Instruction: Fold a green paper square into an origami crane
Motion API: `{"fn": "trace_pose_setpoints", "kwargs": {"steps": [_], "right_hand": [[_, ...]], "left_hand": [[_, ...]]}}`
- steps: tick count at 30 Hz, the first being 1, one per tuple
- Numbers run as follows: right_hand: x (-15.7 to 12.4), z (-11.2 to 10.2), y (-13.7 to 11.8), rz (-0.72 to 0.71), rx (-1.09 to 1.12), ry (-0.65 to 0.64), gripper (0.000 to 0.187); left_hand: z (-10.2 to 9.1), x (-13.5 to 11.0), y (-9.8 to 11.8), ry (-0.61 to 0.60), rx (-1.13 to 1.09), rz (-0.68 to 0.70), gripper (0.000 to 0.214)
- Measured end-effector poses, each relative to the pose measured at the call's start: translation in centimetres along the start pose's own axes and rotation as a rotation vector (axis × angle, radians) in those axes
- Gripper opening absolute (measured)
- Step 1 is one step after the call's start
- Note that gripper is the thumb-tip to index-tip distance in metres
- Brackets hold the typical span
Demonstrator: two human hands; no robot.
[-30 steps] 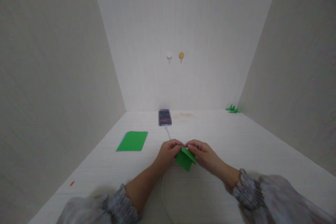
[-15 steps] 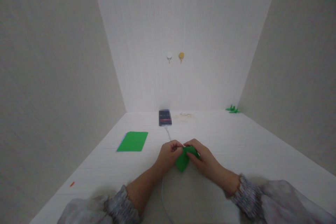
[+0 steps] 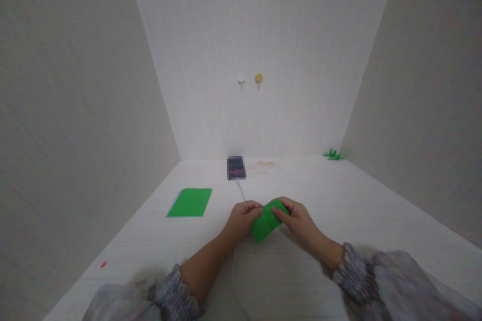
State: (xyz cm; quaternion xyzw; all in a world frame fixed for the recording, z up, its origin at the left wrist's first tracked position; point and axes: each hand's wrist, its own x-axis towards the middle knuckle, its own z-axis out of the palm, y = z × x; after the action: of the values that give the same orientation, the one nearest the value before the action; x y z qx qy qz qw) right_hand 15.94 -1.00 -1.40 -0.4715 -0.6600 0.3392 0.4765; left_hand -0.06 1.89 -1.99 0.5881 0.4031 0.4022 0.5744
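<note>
Between my two hands is a piece of green paper (image 3: 265,224), folded and tilted above the white table. My left hand (image 3: 243,218) pinches its left edge between thumb and fingers. On the opposite side, my right hand (image 3: 297,218) grips the paper with the thumb on top and the other fingers behind it. A crease runs across the paper near the left thumb. The fingers behind the sheet are partly hidden.
A stack of green paper squares (image 3: 191,202) lies to the left. At the back stands a blurred dark device (image 3: 236,168) with a white cable (image 3: 233,278) running under my left arm. Folded green paper pieces (image 3: 333,154) sit in the far right corner; a small orange scrap (image 3: 103,264) lies at left.
My right hand has turned its side of the green paper upward and outward, so a broader, flatter face shows. My left hand keeps its pinch in nearly the same place.
</note>
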Motion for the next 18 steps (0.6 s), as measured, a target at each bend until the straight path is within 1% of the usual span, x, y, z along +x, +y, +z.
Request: {"fn": "trace_pose_setpoints", "kwargs": {"steps": [2,7,13,18], "right_hand": [[0.02,0.03,0.05,-0.005,-0.009,-0.019,0.009],[0.01,-0.01,-0.14,0.002,-0.083,-0.028,0.014],[-0.05,-0.16,-0.34,-0.044,-0.09,-0.025,0.013],[-0.11,-0.17,-0.54,-0.085,-0.123,-0.023,0.011]], "left_hand": [[0.03,-0.06,0.01,0.012,0.018,-0.007,0.016],[0.08,-0.17,0.13,-0.004,0.1,0.002,0.018],[-0.08,0.1,0.12,-0.041,0.089,0.001,0.02],[-0.03,-0.18,0.45,-0.047,0.086,0.005,0.02]]}}
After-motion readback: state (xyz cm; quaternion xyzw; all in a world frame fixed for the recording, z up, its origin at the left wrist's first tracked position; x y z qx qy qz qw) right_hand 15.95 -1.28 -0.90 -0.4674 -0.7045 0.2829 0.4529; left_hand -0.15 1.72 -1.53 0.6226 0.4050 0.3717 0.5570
